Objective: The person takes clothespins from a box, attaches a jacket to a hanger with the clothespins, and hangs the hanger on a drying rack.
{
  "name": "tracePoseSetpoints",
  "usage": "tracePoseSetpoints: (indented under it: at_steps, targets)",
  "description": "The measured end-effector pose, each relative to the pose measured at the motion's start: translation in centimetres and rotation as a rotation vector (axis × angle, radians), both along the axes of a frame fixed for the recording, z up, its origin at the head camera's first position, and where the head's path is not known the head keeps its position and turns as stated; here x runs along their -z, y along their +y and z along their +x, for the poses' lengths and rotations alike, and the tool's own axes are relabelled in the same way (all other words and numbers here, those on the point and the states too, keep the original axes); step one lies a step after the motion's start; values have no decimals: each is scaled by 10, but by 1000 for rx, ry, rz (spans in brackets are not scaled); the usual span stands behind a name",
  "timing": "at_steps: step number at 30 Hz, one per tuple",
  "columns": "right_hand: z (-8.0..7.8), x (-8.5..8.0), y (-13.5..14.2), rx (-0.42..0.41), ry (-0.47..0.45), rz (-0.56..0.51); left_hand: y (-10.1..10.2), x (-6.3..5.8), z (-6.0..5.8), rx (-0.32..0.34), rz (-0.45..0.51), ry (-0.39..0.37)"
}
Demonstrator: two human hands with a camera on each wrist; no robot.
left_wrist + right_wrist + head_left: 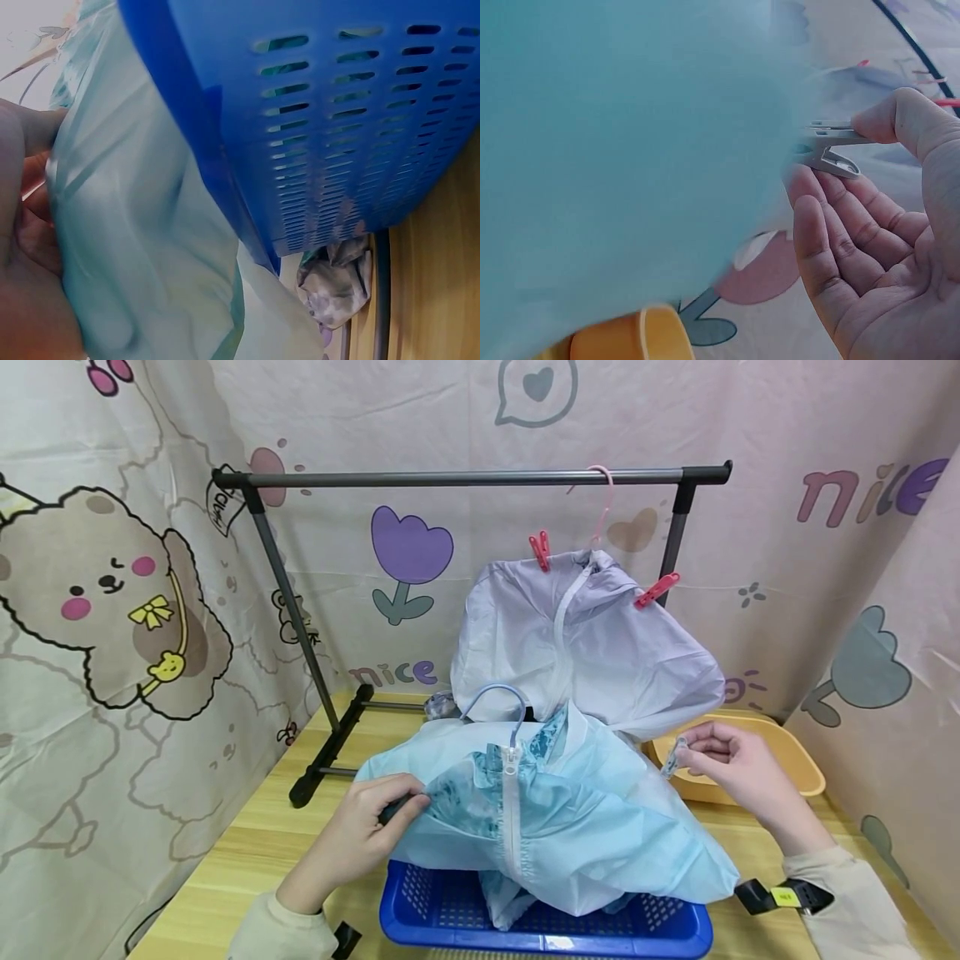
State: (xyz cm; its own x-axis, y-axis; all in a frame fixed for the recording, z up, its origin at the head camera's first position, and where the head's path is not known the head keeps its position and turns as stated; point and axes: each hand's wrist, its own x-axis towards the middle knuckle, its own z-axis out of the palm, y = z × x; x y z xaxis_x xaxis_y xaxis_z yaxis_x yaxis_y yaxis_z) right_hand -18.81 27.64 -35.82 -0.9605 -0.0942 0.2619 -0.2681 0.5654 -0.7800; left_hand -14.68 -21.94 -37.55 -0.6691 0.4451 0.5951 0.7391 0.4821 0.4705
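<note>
A light blue zip jacket [600, 810] hangs on a blue hanger [495, 687], spread above the blue basket [547, 939]. My left hand [367, 827] grips the jacket at its left side; a small dark patch shows between thumb and fingers, its kind unclear. In the left wrist view, the pale blue cloth [142, 195] lies against the left fingers. My right hand [750, 768] pinches a grey clothespin [829, 150] between thumb and fingers beside the jacket's right shoulder. Whether the clothespin touches the cloth, I cannot tell.
Behind, a lilac jacket [517, 635] hangs by a pink hanger [609, 497] from a grey rack [420, 479], with red clothespins [658, 590] on its shoulders. A yellow bin [802, 760] stands at the right on the wooden table [247, 860].
</note>
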Motion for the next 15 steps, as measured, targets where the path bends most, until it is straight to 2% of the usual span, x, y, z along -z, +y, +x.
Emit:
tracePoseSetpoints:
  at_steps: [8, 15]
  targets:
    - [15, -8, -9, -70, 50, -67, -1, 3, -1, 5, 6, 10]
    - [30, -13, -22, -117, 123, -60, -1, 4, -1, 10, 10, 16]
